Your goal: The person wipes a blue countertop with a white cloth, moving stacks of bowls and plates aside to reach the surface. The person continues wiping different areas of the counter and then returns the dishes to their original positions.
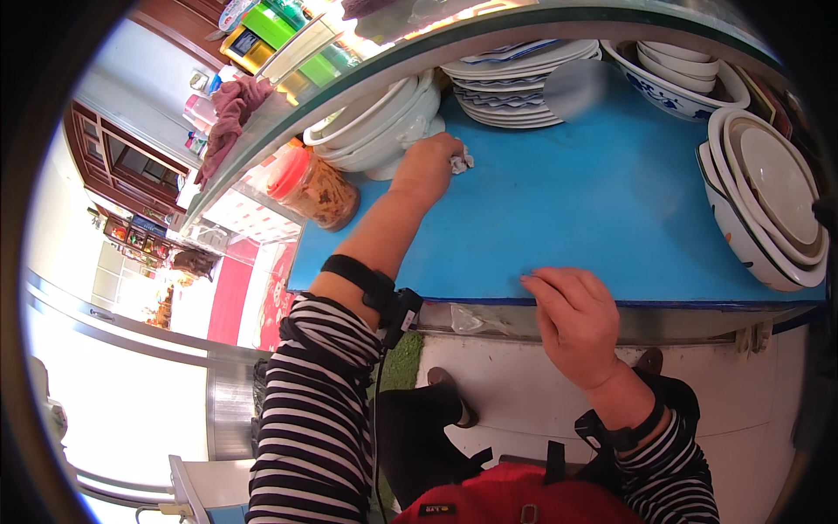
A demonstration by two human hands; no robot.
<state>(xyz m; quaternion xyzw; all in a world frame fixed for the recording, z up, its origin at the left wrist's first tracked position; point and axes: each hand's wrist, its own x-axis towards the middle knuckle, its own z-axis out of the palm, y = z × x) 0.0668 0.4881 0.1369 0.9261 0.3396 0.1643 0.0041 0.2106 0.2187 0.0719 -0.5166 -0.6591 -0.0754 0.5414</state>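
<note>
My left hand point(429, 167) reaches across the blue surface point(556, 203) with its fingers shut on a crumpled white tissue point(463, 161), which touches the surface. Close beside this hand stand stacked white bowls point(386, 137), tilted to the left. A clear jar with a red lid point(311, 187), holding brownish contents, is left of my forearm. My right hand point(579, 321) hovers at the near blue edge. Its fingertips are drawn together, and nothing shows between them.
Stacked plates point(514, 95) stand at the back. A blue-patterned basin point(684, 88) holds smaller bowls, and tilted enamel-like basins point(763, 196) sit at the right. A curved glass edge point(419, 56) arches over the far side. A pink cloth point(239, 121) hangs at the upper left.
</note>
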